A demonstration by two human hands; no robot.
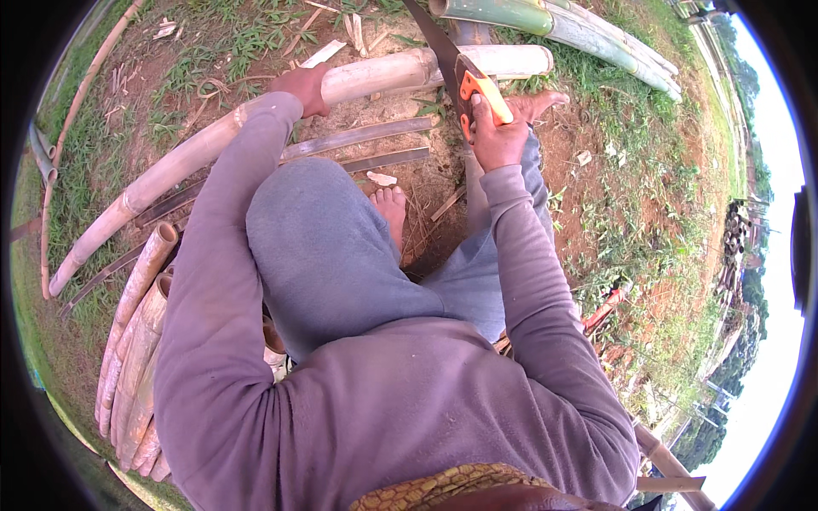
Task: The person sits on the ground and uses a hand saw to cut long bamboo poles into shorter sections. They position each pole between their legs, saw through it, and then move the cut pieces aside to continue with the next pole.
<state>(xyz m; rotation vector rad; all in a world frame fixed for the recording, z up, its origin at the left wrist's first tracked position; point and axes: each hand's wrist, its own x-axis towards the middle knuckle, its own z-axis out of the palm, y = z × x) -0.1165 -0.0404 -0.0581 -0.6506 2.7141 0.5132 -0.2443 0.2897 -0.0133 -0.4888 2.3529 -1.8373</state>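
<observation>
A long pale bamboo pole [375,75] lies across the ground in front of me, running from the lower left to the upper middle. My left hand [302,88] grips it from above, left of the saw. My right hand [497,136] is closed round the orange handle of a hand saw [481,92]. The dark blade crosses the pole near its right end, just beyond a node; how deep it sits in the bamboo cannot be made out. My bare right foot [538,102] is beside the pole's right end, and my other foot is on the soil between my legs.
Thick green bamboo poles [562,30] lie at the upper right. Dark split strips [362,140] rest on the soil near my knee. Cut bamboo lengths [136,358] are stacked at my left. A red object [607,308] lies in the grass at the right.
</observation>
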